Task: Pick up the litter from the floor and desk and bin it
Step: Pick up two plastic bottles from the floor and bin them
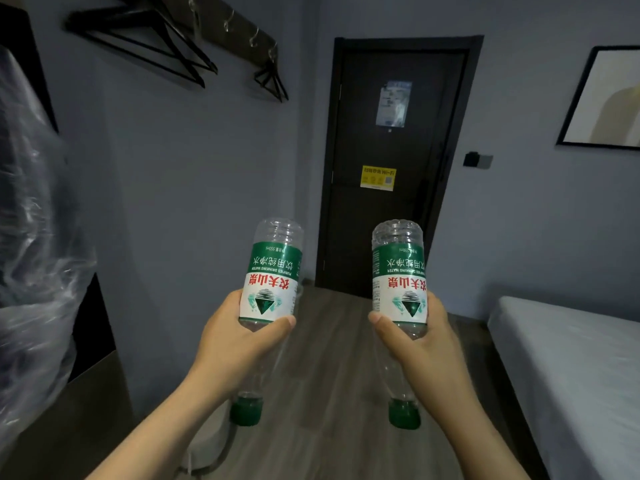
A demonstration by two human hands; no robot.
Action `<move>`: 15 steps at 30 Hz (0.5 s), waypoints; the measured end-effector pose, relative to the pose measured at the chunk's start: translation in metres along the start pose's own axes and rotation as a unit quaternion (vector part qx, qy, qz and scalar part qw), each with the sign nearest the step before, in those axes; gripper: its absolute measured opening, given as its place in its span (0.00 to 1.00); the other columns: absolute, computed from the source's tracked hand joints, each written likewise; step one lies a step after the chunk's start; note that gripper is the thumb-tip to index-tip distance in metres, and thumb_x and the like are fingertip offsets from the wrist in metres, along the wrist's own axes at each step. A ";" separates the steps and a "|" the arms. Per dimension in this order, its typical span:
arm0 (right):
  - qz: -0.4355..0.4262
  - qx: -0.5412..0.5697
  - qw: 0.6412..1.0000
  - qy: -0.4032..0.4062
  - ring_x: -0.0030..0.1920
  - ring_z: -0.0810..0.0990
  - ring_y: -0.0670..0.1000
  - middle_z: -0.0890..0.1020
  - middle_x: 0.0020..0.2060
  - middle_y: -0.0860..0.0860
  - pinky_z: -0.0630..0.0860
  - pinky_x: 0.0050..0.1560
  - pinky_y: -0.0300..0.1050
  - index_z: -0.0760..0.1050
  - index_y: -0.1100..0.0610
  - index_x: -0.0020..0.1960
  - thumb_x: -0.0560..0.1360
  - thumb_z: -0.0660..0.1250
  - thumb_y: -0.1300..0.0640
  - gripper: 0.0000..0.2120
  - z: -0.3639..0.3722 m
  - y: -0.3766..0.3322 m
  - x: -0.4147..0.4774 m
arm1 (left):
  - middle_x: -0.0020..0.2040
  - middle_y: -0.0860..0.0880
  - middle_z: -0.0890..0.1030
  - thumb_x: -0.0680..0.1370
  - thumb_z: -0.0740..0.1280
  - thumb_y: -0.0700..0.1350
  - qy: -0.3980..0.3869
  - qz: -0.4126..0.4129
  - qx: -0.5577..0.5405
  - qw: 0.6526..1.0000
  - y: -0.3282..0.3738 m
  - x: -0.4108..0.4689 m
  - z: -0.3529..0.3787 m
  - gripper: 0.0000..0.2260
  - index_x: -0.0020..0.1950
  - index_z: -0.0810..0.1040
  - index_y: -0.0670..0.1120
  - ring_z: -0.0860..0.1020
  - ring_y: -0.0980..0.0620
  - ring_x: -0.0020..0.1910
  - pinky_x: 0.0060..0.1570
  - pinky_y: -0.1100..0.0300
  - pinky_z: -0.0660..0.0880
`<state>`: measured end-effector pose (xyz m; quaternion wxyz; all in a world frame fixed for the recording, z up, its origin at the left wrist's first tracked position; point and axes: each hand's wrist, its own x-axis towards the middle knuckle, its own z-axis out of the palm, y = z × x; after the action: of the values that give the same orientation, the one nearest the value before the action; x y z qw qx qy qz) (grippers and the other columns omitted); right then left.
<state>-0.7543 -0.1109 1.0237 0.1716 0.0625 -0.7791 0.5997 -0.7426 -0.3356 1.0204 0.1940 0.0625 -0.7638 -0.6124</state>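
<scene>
Two empty clear plastic water bottles with green-and-white labels and green caps are held upside down, caps pointing toward the floor. My left hand (239, 337) grips the left bottle (272, 271) around its middle. My right hand (420, 344) grips the right bottle (398, 268) the same way. Both bottles are raised in front of me, about level with each other, over the wooden floor (329, 358). Below my left forearm a white bin (207, 441) shows partly, mostly hidden by the arm.
A crinkled clear plastic bag (31, 254) fills the left edge above a dark desk (69, 410). A dark door (394, 168) stands straight ahead. A bed (571, 375) with a white sheet lies at the right. Black hangers (166, 46) hang on the left wall.
</scene>
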 end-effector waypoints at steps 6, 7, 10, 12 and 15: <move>0.001 0.004 0.999 -0.044 0.43 0.79 0.35 0.80 0.45 0.41 0.75 0.33 0.31 0.67 0.40 0.59 0.71 0.73 0.48 0.21 -0.004 0.040 0.102 | 0.40 0.52 0.82 0.63 0.76 0.49 0.037 -0.027 0.014 0.999 -0.017 0.077 0.054 0.17 0.48 0.76 0.51 0.80 0.53 0.40 0.34 0.60 0.73; 0.006 0.004 0.999 -0.051 0.43 0.80 0.35 0.81 0.45 0.41 0.75 0.33 0.32 0.67 0.40 0.59 0.71 0.73 0.48 0.21 -0.002 0.048 0.115 | 0.40 0.52 0.81 0.66 0.77 0.45 0.037 -0.032 0.019 0.999 -0.024 0.089 0.061 0.15 0.47 0.75 0.51 0.80 0.53 0.39 0.34 0.61 0.72; 0.019 0.007 0.998 -0.064 0.42 0.79 0.35 0.80 0.43 0.42 0.74 0.31 0.30 0.67 0.39 0.57 0.71 0.73 0.49 0.19 0.008 0.071 0.154 | 0.41 0.51 0.81 0.70 0.75 0.41 0.040 -0.047 0.024 0.998 -0.040 0.128 0.081 0.12 0.47 0.75 0.50 0.78 0.55 0.38 0.33 0.62 0.71; 0.023 0.006 0.997 -0.070 0.42 0.79 0.35 0.80 0.43 0.42 0.74 0.31 0.29 0.67 0.41 0.58 0.71 0.73 0.49 0.20 0.019 0.087 0.183 | 0.40 0.51 0.81 0.68 0.77 0.42 0.041 -0.059 0.011 0.997 -0.052 0.157 0.092 0.14 0.48 0.76 0.49 0.79 0.53 0.38 0.34 0.61 0.72; 0.025 0.001 0.997 -0.075 0.42 0.79 0.35 0.80 0.44 0.42 0.75 0.31 0.30 0.67 0.42 0.59 0.71 0.73 0.50 0.21 0.042 0.109 0.231 | 0.37 0.51 0.83 0.60 0.76 0.50 0.040 -0.074 -0.010 0.996 -0.072 0.206 0.104 0.19 0.48 0.77 0.50 0.81 0.53 0.36 0.35 0.58 0.75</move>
<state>-1.0110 -0.0960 0.9942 0.0974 0.0878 -0.7904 0.5985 -0.9806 -0.3268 0.9781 0.1797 0.1412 -0.7423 -0.6299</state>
